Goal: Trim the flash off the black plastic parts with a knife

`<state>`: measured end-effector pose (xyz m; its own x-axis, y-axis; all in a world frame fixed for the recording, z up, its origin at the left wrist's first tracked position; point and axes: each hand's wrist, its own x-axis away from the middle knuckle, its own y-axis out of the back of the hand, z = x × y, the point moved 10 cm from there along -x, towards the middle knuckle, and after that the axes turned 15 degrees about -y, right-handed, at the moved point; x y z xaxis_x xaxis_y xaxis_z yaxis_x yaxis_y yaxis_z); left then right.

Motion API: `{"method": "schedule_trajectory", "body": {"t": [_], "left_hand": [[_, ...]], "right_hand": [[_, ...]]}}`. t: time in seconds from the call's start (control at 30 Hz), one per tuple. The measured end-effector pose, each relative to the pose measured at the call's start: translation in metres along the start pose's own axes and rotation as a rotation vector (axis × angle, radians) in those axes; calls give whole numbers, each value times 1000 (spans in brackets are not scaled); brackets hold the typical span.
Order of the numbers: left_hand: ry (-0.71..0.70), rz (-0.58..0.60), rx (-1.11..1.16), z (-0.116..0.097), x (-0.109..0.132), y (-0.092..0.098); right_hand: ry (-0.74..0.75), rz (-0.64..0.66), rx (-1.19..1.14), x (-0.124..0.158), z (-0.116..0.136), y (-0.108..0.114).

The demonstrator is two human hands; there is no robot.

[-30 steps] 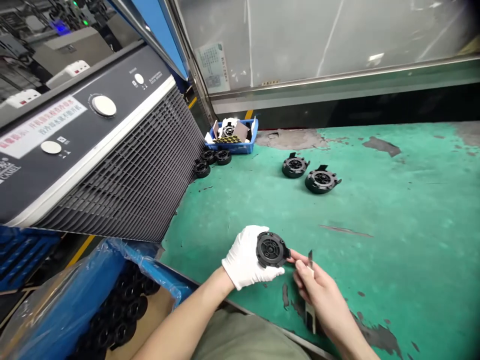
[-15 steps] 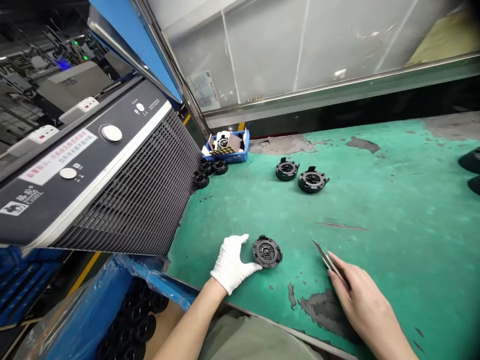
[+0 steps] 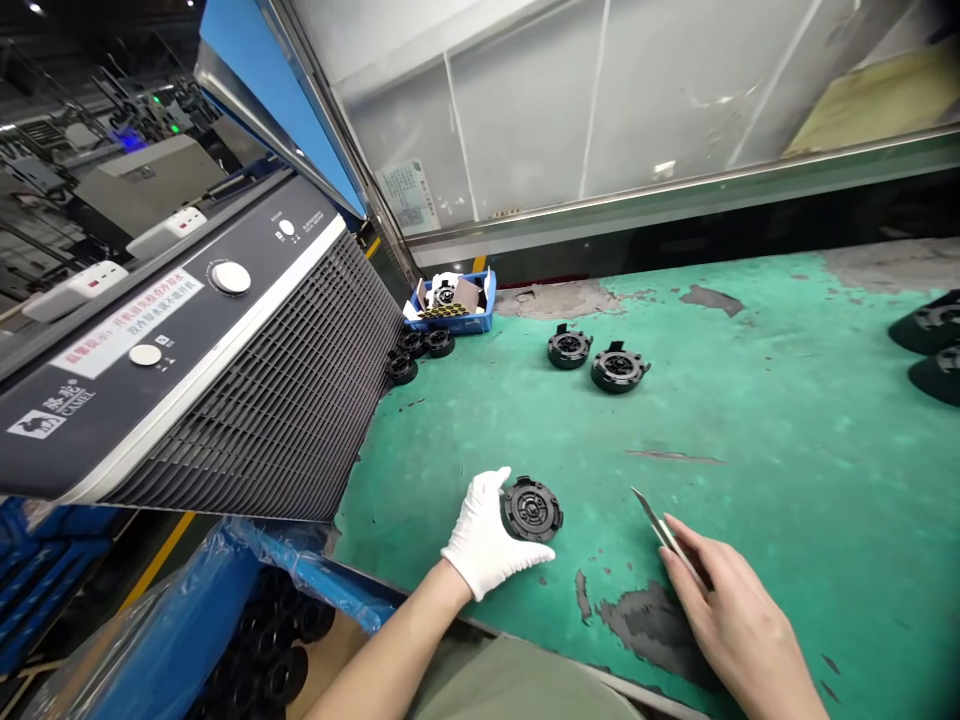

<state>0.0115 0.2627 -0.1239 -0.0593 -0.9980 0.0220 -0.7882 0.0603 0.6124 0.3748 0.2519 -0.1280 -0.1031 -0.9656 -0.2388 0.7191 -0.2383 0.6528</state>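
Observation:
A round black part (image 3: 533, 509) lies on the green table (image 3: 480, 425) near its front edge. My left hand (image 3: 489, 538), in a white glove, is spread around the left side of this part, thumb and fingers apart. Bare, my right hand (image 3: 731, 600) is closed on a slim knife (image 3: 670, 537) whose blade points up and to the left. Farther back stand two similar black parts, one (image 3: 569, 346) left of the other (image 3: 619, 367).
A dark air cooler (image 3: 247, 370) stands along the left side. Beside it are a small blue bin (image 3: 474, 322) and several black parts (image 3: 439, 340). More dark parts (image 3: 930, 322) sit at the right edge. Lower left, a plastic-lined blue crate (image 3: 187, 620) holds many black parts.
My left hand has moved right, closer around the black part. My right hand still holds the knife, slightly lower in view. The camera view has shifted a little.

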Motion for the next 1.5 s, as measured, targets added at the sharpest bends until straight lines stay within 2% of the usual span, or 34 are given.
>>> {"method": "schedule_trajectory", "body": {"t": [0.17, 0.27, 0.37, 0.43, 0.5, 0.57, 0.67, 0.73, 0.8, 0.9, 1.0, 1.1, 1.23, 1.4, 1.5], "left_hand": [[-40, 26, -13, -11, -9, -12], [-160, 132, 25, -25, -29, -15], [-311, 276, 90, -37, -43, -6], [-360, 294, 98, -37, -46, 6], [-354, 243, 75, -34, -42, 13], [-307, 142, 30, -29, -32, 13], [-250, 7, -37, -27, -14, 1], [-269, -14, -56, -32, -8, -9], [-333, 15, -58, -39, -6, -12], [-444, 86, -66, -43, 1, -1], [-529, 121, -84, -41, 13, 13], [-626, 159, -72, -46, 25, 13], [-745, 255, -14, -65, 36, 0], [-794, 392, 6, -91, 35, -15], [-782, 365, -45, -95, 27, -16]], "right_hand": [[-21, -12, -18, -1, 0, -2], [-42, 0, -10, -8, 6, 1], [-79, 12, -1, -10, 9, 6], [-98, 29, -2, -7, 10, 5], [-103, 42, -4, -2, 13, 3], [-84, 45, -4, 2, 18, 0], [-20, 52, 5, 3, 30, -3], [31, 72, 16, 1, 38, -2], [72, 106, 30, -1, 45, 0], [104, 186, 40, 5, 53, -1], [111, 284, 42, 21, 62, -10], [109, 345, 37, 39, 73, -18], [98, 308, 36, 54, 79, -11], [39, 225, 85, 57, 72, 8], [22, 206, 66, 52, 72, 12]]}}
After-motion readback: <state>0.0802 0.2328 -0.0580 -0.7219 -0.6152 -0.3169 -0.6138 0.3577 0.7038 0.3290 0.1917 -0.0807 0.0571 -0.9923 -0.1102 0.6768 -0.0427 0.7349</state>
